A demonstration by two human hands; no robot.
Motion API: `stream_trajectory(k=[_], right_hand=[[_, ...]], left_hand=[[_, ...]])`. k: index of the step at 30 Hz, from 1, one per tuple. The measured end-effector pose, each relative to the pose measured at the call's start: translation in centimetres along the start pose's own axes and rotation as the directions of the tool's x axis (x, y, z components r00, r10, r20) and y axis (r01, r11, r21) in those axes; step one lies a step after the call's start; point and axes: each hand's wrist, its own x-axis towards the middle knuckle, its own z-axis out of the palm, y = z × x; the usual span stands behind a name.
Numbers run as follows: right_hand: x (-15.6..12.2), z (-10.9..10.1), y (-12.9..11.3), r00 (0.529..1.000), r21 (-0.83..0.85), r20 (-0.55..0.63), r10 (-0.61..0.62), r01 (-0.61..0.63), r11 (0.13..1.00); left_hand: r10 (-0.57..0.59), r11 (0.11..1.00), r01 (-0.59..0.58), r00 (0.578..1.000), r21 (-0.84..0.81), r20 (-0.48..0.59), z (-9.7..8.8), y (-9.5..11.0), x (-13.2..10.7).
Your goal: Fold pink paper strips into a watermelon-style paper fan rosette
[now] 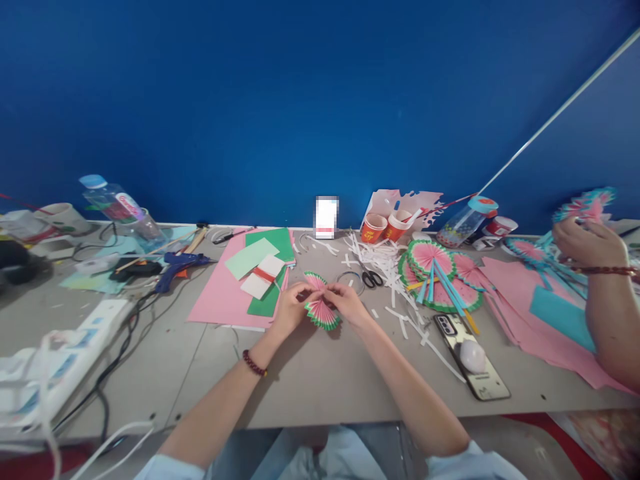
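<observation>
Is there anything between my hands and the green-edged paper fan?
Nothing visible is in the way: the left hand and right hand both already hold the paper fan near its middle. The scissors and white paper strips lie off to the right, not in between.

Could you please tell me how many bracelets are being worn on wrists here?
2: a dark beaded bracelet near the left hand and a reddish bracelet near the co-worker's hand at far right. Others may be hidden.
</observation>
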Motion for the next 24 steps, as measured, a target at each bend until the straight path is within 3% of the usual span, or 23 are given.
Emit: stream_trajectory(k=[6,15,24], right_hand=[[0.3,0.1,0.8,0.994,-0.129,-0.029,-0.108,0.103,0.986],[0.2,0.3,0.5,0.992,-0.112,-0.067,-0.108,0.100,0.989],[0.5,0.1,1.3,0.979,-0.136,-0.094,-0.182,0.168,0.976]], left_hand=[[-0.028,1.000,0.028,0.999,0.004,0.020,0.0,0.0,0.0],[0.011,0.999,-0.012,0.999,0.047,0.031,-0.1,-0.3,0.1],[0.070,0.994,-0.077,0.994,0.077,0.084,-0.3,0.8,-0.3]])
